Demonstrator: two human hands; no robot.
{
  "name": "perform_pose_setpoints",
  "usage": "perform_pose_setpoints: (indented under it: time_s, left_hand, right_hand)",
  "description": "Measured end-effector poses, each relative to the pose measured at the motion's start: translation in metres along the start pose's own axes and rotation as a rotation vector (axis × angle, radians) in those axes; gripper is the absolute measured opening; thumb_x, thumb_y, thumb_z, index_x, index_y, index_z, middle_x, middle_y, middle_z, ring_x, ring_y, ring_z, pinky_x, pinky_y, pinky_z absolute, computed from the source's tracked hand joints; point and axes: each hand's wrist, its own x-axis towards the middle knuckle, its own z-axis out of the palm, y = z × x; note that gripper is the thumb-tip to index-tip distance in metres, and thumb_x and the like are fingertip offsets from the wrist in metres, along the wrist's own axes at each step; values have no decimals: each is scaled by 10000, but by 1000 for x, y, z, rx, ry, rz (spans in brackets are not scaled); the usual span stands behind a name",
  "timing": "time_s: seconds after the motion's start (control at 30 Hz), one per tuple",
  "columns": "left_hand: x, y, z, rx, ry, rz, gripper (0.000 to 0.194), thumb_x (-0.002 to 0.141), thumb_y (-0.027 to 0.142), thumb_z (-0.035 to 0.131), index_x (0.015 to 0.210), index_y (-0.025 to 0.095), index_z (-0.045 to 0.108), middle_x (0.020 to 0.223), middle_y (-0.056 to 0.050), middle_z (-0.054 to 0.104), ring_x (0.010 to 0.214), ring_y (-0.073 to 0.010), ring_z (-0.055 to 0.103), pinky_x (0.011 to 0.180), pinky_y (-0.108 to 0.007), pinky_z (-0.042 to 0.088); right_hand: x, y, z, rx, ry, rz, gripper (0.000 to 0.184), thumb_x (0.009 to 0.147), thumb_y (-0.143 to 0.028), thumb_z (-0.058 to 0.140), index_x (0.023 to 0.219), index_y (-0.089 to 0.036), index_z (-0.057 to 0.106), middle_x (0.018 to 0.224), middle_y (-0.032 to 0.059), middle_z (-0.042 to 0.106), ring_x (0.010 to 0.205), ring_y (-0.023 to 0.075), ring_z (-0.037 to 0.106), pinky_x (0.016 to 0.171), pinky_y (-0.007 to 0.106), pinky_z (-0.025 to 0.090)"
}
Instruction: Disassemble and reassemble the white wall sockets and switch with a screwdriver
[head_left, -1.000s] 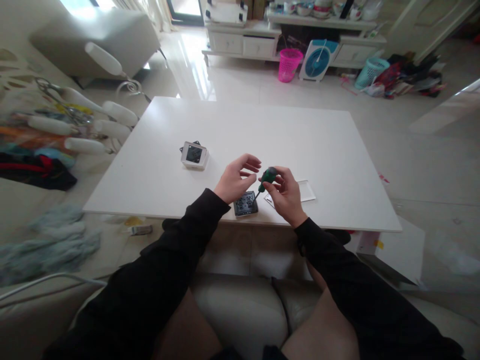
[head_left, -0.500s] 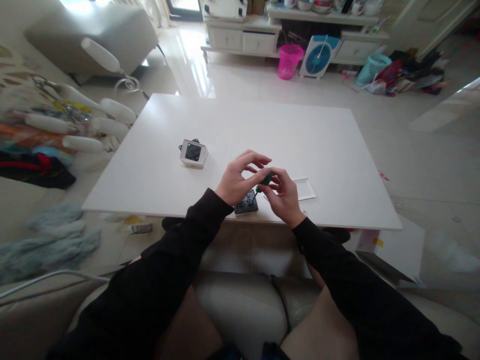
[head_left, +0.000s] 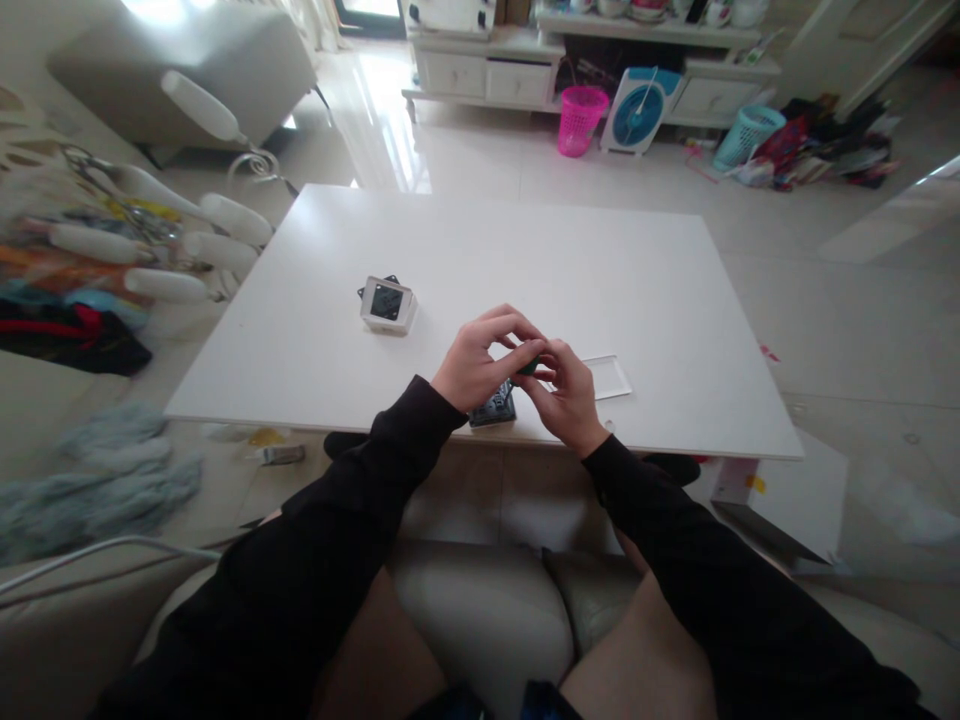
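A screwdriver with a green handle (head_left: 530,367) stands tilted over a small black boxy device (head_left: 492,409) near the table's front edge. My right hand (head_left: 568,392) pinches the green handle between thumb and fingers. From the other side, my left hand (head_left: 486,352) closes its thumb and fingertips round the top of the same handle. The dark shaft slopes down toward the device; its tip is too small to make out. Part of the device is hidden under my left hand. Right of my hands lies a clear, shallow rectangular tray or lid (head_left: 627,389).
A small white box (head_left: 390,325) with black plates on it stands left of centre on the white table (head_left: 570,265). A tiny pale item (head_left: 610,426) lies near the front edge. Lamp arms (head_left: 221,250) reach close to the table's left side.
My left fingers have drawn in and closed round the handle's top, next to my right fingers. The black device and the white box stay where they were.
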Motion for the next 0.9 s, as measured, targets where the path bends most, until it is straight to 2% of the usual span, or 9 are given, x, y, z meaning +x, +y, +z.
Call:
perform_pose_setpoints:
  time_s: [0.4,0.5,0.63,0.9]
  left_hand:
    - [-2,3,-4,-5,-12,1,105,918,276,701,878,182,727,879,-33,704,845,-139,667,736,-282,557]
    - [-3,4,-5,1,-25,4,61,883,236,719,915,188,739,908,-37,710,876,-148,671,755,-291,559]
    - [-4,4,-7,5,-40,6,105,858,170,704,947,195,752,940,-41,716,902,-153,678,771,-297,562]
    - [-4,3,-8,1,-40,19,125,854,175,711,963,203,763,951,-44,722,904,-153,681,774,-301,570]
  right_hand:
    - [-2,-2,1,-10,6,-34,320,891,-353,755,1173,-311,609,1084,-3,655,991,173,706,796,325,665]
    - [-2,-1,1,-12,-4,-37,318,908,-364,734,1195,-310,606,1094,3,654,996,170,702,788,313,663]
    - [-2,1,0,-29,-2,-47,319,917,-362,721,1210,-314,605,1080,0,651,979,163,697,773,299,657]
    - [-2,0,-1,-50,0,-47,317,920,-376,712,1212,-319,600,1093,4,650,990,171,694,782,311,654]
